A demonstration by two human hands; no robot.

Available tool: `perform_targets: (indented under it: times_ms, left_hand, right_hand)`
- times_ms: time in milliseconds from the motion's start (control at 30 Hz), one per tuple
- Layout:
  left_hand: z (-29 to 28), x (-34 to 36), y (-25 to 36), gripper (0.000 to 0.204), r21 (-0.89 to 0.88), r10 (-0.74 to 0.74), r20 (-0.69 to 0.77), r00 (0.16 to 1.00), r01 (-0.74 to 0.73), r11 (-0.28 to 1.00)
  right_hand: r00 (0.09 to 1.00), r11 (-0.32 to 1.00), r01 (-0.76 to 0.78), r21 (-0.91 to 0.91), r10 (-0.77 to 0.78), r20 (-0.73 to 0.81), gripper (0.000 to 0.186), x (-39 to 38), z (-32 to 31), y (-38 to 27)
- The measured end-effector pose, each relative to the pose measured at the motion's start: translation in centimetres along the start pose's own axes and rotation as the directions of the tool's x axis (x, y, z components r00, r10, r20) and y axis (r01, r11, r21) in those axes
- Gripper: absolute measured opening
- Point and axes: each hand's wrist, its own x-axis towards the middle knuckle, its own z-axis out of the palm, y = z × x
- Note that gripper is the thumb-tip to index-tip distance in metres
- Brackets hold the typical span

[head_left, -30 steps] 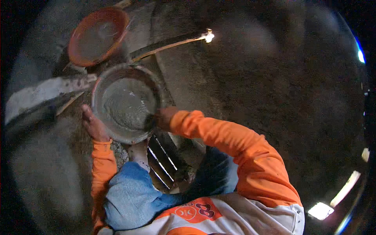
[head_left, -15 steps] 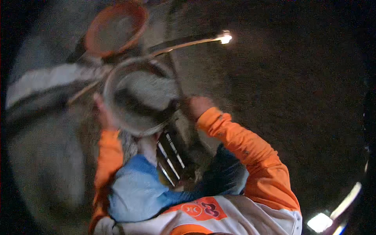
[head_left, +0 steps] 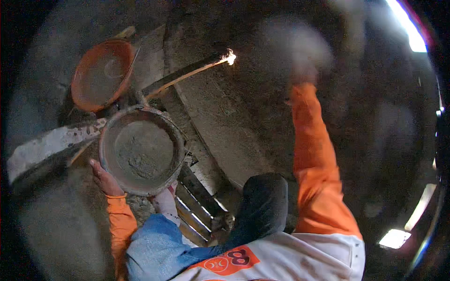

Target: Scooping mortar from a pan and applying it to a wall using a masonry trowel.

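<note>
A round grey basin (head_left: 181, 152) with wet mortar (head_left: 143, 159) in it stands in front of me. My left hand (head_left: 106, 179) grips its lower left side, the thumb on the outer wall near the rim. My right arm is stretched far forward to the right, away from the basin. My right hand (head_left: 305, 72) is smeared by motion, so its fingers cannot be made out. A pale grey blur (head_left: 297, 44), possibly flung mortar, spreads around and beyond that hand.
An orange-brown bowl (head_left: 123, 91) with grey residue stands beyond the basin. A wooden beam (head_left: 187, 75) runs to a bright spot, and a whitish plank (head_left: 51, 143) lies at left. Slats with light gaps (head_left: 194, 210) lie beneath my legs. Bright openings show at the right edge.
My right hand has left the basin's right side and swung forward and right. The dark shape inside the basin is gone, and its mortar shows. My left hand stays on the basin.
</note>
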Motion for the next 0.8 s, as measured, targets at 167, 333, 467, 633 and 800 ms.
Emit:
perform_targets:
  times_ms: [167,333,467,633,800]
  left_hand:
    - [-2.3,1.8,-2.5,0.069,0.074,0.122,0.108,0.987,-0.131,0.989]
    - [-0.8,0.0,-1.1,0.068,0.094,0.057,0.094,0.994,-0.066,0.993]
    - [2.5,-2.0,0.9,0.072,0.068,-0.032,-0.022,0.999,0.033,0.997]
    - [2.7,-2.0,0.8,0.070,-0.059,0.036,0.057,0.998,-0.033,0.998]
    - [0.5,-0.9,-0.1,0.069,0.101,0.067,-0.055,0.996,-0.061,0.993]
  right_hand:
    - [0.988,0.970,-0.077,0.230,0.105,-0.114,0.024,-6.1,-1.2,-6.4]
    - [0.495,0.946,0.081,0.315,-0.313,0.811,0.035,-14.8,5.1,-15.7]
    - [0.214,0.953,-0.291,-0.087,0.153,0.965,0.033,-17.7,8.1,-22.7]
    - [0.146,0.958,-0.015,0.288,-0.282,0.948,0.032,-22.4,8.7,-20.8]
    - [0.155,0.975,0.055,0.215,-0.221,0.963,0.030,-20.3,6.8,-20.0]
